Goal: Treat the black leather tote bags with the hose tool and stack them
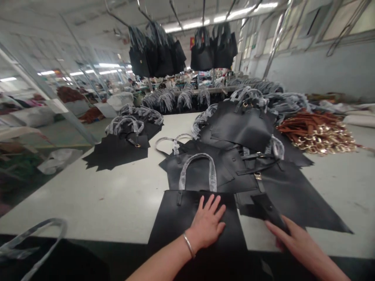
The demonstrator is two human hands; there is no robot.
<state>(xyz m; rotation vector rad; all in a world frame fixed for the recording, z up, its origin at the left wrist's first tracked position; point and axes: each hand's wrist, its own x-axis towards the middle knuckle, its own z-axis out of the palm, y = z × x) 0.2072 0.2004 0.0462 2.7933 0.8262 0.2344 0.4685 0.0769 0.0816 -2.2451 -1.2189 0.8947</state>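
My left hand (pixel 207 220) lies flat, fingers spread, on a black bag panel (pixel 172 218) at the table's front edge. The panel's looped handle (pixel 198 158), wrapped in clear plastic, points away from me. To the right, my right hand (pixel 293 238) grips a flat black piece (pixel 271 210) between thumb and fingers; its exact kind is unclear. Just beyond that piece, a strap with a gold buckle (pixel 258 176) rests on other black panels (pixel 299 195). The lower part of the panel under my left hand runs past the table edge.
More black panels with wrapped handles (pixel 124 150) lie at the left and in a pile (pixel 243 125) at centre. Brown straps with gold clasps (pixel 322 132) are heaped at right. Black bags (pixel 156 52) hang overhead. Another wrapped handle (pixel 48 222) shows at lower left.
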